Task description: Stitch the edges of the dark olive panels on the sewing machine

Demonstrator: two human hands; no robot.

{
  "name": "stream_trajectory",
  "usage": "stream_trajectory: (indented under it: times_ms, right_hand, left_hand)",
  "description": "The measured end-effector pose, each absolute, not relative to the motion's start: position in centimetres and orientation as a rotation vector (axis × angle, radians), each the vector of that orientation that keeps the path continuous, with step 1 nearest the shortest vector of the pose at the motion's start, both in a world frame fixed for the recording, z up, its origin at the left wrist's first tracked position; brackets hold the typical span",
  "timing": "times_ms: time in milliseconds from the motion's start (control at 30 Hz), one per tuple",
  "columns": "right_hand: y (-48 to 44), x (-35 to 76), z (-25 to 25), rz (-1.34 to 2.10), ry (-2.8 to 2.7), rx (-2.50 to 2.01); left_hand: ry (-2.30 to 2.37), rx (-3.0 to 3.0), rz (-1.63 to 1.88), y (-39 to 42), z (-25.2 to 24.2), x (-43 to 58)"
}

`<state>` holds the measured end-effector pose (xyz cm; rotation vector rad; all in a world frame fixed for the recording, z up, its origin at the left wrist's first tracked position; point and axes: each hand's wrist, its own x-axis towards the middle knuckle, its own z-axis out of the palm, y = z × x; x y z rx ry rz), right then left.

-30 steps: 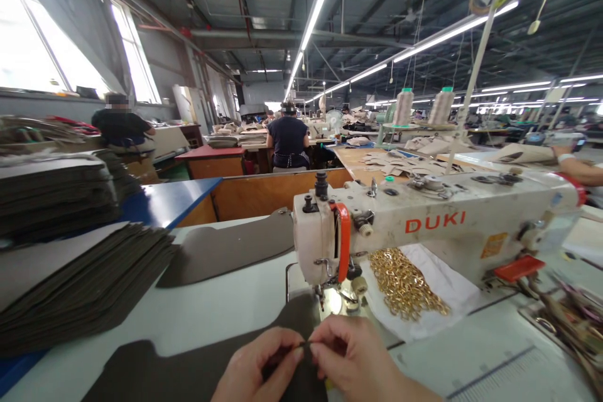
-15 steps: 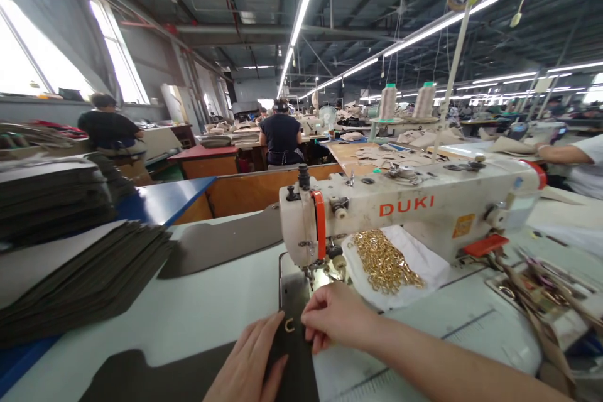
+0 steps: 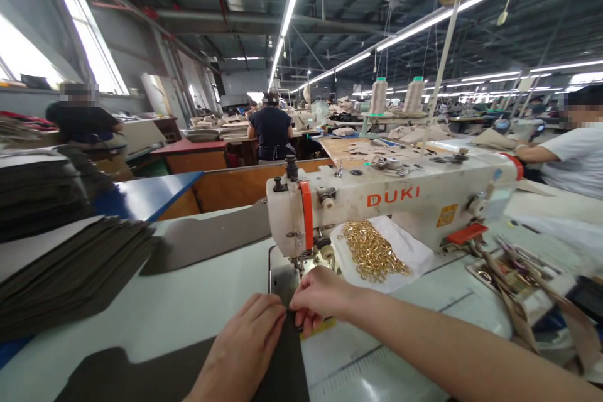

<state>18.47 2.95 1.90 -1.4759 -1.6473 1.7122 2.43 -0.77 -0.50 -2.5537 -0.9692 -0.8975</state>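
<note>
My left hand (image 3: 245,340) rests over a dark grey fabric panel (image 3: 155,372), its fingers pressed together and pointing towards the machine. My right hand (image 3: 316,299) is closed in a pinch, its fingertips almost meeting the left ones at the panel's upper end. Whatever lies between the fingertips is hidden. Just beyond the hands is the needle area of a white DUKI sewing machine (image 3: 348,204). Behind my right wrist, a heap of gold metal rings (image 3: 372,252) lies on a white cloth or bag (image 3: 414,250) under the machine arm.
Stacked dark panels (image 3: 70,276) stand at the left. Another grey panel (image 3: 211,235) lies behind the machine head. To the right, a tray (image 3: 513,273) holds tools and beige straps (image 3: 572,320). Thread cones (image 3: 378,97) stand behind. Several people work nearby, one (image 3: 575,151) at the right.
The gold U-shaped piece seen on the panel between my hands is now hidden. My left fingers have drawn together and moved close to my right fingertips. The view has shifted slightly right.
</note>
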Motion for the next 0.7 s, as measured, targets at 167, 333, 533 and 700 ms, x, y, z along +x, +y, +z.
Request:
stream_trajectory:
  times_ms: [167,333,533,700]
  right_hand:
    - [3.4,18.3,1.8,1.666,-1.771,-1.539]
    - [3.3,18.9,1.5,1.369,-1.995,-1.525]
    - [1.0,21.1,0.2,0.696,-2.248,-1.304]
    - [0.2,22.1,-1.5,0.058,-2.525,-1.009]
  left_hand:
    - [-0.987,-2.583,-0.869,-0.4,-1.0,2.8]
    - [-1.011,-2.621,-0.884,-0.1,-1.2,2.9]
    - [-1.050,-2.633,-0.923,-0.1,-1.2,2.9]
    - [-1.047,-2.632,-1.011,-0.1,-1.2,2.8]
